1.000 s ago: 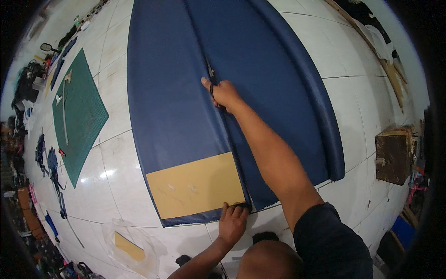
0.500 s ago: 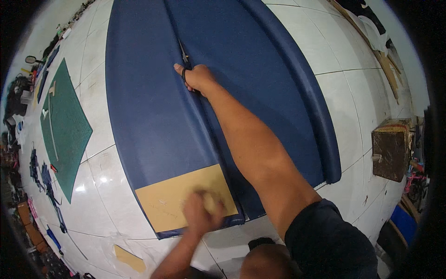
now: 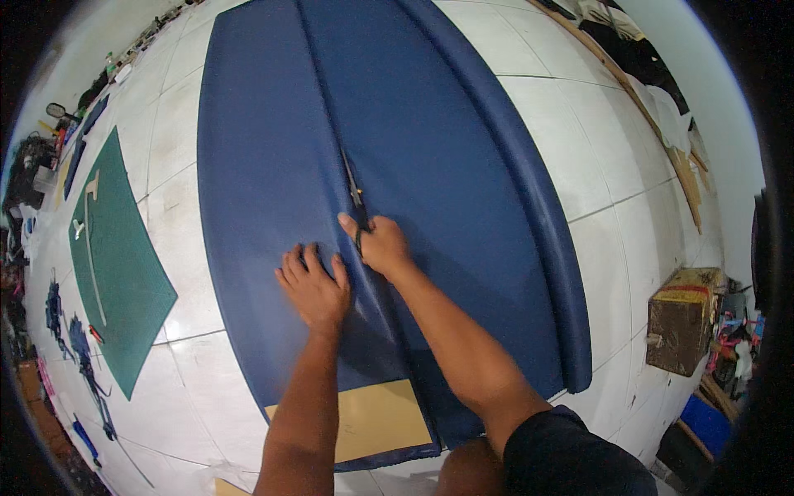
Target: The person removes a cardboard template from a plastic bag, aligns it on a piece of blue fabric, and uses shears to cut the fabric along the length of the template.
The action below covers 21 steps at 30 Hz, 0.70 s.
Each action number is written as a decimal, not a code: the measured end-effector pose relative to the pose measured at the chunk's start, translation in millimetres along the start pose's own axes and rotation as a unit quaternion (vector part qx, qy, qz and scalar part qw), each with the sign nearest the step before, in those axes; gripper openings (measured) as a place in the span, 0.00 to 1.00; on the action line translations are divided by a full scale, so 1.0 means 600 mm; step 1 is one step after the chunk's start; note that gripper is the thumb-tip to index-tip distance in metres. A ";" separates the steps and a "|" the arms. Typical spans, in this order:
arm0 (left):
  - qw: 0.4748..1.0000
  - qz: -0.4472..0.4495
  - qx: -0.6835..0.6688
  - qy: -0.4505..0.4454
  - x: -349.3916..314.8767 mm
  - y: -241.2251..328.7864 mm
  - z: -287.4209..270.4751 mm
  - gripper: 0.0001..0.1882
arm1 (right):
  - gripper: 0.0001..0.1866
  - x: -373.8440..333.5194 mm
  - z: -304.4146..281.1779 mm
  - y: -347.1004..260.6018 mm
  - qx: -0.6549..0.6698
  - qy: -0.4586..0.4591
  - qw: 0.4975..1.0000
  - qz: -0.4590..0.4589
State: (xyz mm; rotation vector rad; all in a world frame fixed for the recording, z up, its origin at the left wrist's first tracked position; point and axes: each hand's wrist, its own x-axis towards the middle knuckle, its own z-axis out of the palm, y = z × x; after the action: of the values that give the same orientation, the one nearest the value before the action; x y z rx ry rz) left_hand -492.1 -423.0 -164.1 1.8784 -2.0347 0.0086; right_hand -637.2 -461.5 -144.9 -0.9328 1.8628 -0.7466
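Note:
My right hand [image 3: 383, 245] grips black-handled scissors [image 3: 354, 186], fingers wrapped through the handles. The blades point away from me along the seam-like line where the smooth blue sheet [image 3: 256, 182] meets the darker, duller blue side [image 3: 447, 207]. Just left of the scissors, my left hand [image 3: 314, 289] lies palm down on the smooth blue sheet, fingers spread, holding nothing. A tan card [image 3: 385, 422] rests on the sheet's near end, partly covered by my left forearm. Whether the blades are parted is hard to see.
White floor tiles [image 3: 595, 149] surround the sheet. To the left lies a green cutting mat [image 3: 124, 273] with a T-shaped ruler [image 3: 93, 240] on it. A worn brown box [image 3: 682, 322] stands at right, near long wooden strips [image 3: 628, 78]. The sheet's right edge is rolled [image 3: 538, 198].
My left hand, blurred over the tan card before, has moved forward onto the blue sheet beside the scissors. The whole view has shifted, and my right hand still holds the scissors.

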 end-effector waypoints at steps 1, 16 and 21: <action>1.000 0.000 -0.013 0.001 0.003 0.002 0.006 0.25 | 0.36 0.001 -0.003 -0.001 -0.009 0.013 1.000 -0.006; 0.995 -0.023 0.005 -0.096 -0.001 -0.017 0.011 0.26 | 0.31 0.060 0.007 -0.078 0.002 -0.014 0.997 0.072; 0.994 -0.012 0.024 -0.103 -0.002 -0.022 0.021 0.28 | 0.32 0.202 0.012 -0.136 -0.034 0.010 0.999 0.027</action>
State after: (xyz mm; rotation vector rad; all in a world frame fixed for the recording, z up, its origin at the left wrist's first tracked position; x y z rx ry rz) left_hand -482.3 -426.5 -179.2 2.0068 -2.1612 -0.1496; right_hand -644.9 -607.5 -137.5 -0.9180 1.9342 -0.6665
